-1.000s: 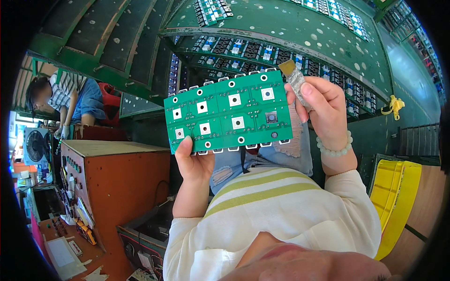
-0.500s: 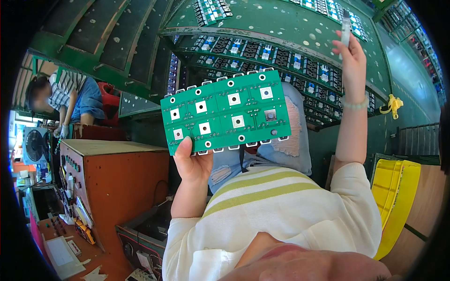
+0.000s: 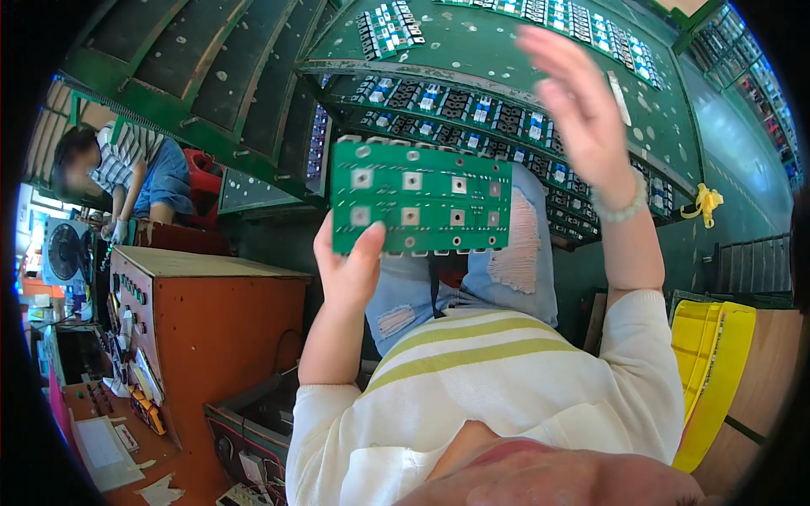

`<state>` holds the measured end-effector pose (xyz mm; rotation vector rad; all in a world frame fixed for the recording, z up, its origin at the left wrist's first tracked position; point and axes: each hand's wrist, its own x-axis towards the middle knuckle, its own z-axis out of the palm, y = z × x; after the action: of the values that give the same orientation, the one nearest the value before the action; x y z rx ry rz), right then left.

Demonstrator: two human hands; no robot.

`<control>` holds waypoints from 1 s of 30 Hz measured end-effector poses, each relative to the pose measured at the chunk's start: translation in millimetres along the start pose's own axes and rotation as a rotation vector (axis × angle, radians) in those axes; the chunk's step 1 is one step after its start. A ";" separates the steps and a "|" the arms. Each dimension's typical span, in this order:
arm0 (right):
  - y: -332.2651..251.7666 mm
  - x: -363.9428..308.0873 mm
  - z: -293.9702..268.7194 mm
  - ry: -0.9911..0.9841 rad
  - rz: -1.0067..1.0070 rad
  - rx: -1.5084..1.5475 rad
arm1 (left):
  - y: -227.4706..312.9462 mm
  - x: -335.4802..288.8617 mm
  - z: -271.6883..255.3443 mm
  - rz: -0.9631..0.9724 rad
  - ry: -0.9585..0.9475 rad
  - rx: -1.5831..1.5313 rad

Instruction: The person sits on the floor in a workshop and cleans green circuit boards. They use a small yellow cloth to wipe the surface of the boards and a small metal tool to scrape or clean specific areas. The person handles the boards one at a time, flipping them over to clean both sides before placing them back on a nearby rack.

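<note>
A green printed circuit board (image 3: 434,196) with two rows of square pads is held up before my lap. My left hand (image 3: 350,266) grips its lower left corner, thumb on the face towards me and the other fingers hidden behind. My right hand (image 3: 582,118) is raised to the right of the board, fingers stretched out and nothing in them. Just beyond it, a slim whitish pen-like tool (image 3: 619,98) lies on the green tabletop (image 3: 498,51).
More circuit boards (image 3: 390,29) lie on the far tabletop, and rows of boards (image 3: 439,103) fill the shelves beneath. An orange cabinet (image 3: 228,354) stands at left, a yellow bin (image 3: 717,371) at right. A seated person (image 3: 139,169) works at far left.
My right hand has let go of the pen-like tool, which now lies on the tabletop, and has moved left. The board has shifted slightly and turned more level.
</note>
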<state>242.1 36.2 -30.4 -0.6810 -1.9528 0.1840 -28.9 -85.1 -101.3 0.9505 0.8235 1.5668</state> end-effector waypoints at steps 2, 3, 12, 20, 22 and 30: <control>-38.9 23.0 26.7 -0.160 -0.124 0.052 | -1.9 13.4 0.4 -0.027 -0.127 0.188; -47.3 29.6 46.2 -0.182 -0.207 0.103 | 6.5 17.4 12.0 -0.040 -0.202 0.249; -40.4 33.0 96.0 -0.453 -0.212 -0.242 | 2.3 41.8 2.1 -0.206 -0.395 0.278; -17.4 55.1 81.2 -0.137 -0.117 -0.489 | -16.6 89.6 43.8 0.314 -0.067 0.529; -11.9 69.0 70.2 -0.049 -0.066 -0.588 | -8.8 116.1 62.0 0.500 0.021 0.513; -3.5 126.8 -4.8 0.283 -0.419 -1.007 | -4.7 218.5 167.6 0.849 0.263 0.536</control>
<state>203.8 100.4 72.1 -0.8292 -1.7798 -1.1556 100.4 135.0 2.3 1.6463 1.1379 2.2820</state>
